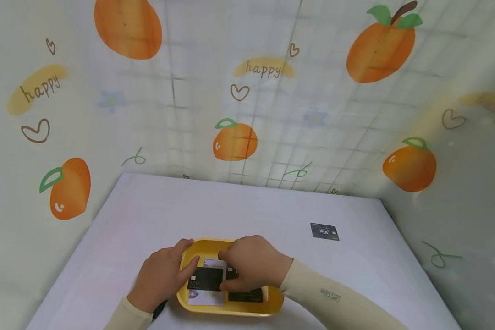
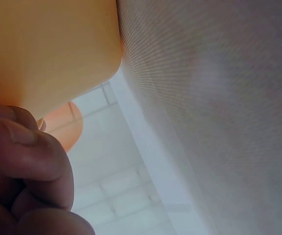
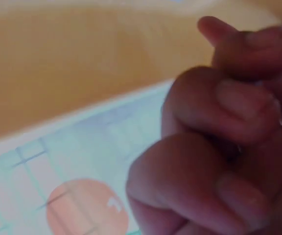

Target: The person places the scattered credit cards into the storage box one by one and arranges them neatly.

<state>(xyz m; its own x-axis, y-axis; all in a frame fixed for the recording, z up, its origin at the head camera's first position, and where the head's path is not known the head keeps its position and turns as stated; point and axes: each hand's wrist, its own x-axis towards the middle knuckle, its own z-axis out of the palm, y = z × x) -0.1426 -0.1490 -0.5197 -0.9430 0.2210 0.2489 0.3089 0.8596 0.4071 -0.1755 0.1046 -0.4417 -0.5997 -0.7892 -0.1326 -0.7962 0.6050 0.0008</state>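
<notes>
In the head view, a yellow tray (image 1: 231, 313) lies near the front of the table. My left hand (image 1: 161, 275) grips its left side, thumb over the inside; the left wrist view shows curled fingers (image 2: 31, 152) against the tray's wall (image 2: 48, 44). My right hand (image 1: 253, 263) reaches over the tray's right half, index finger and thumb spread above the cards. A black VIP card (image 1: 205, 278) and white patterned cards (image 1: 206, 298) lie on the left; another black card (image 1: 245, 295) is lower right. One dark card (image 1: 232, 272) shows between thumb and index finger; whether it is held is hidden.
Another black Vip card (image 1: 324, 231) lies flat on the white table (image 1: 231, 206), back right of the tray. A small dark object (image 1: 159, 310) shows beside my left wrist. Fruit-printed curtains (image 1: 235, 142) hang behind and along both sides of the table.
</notes>
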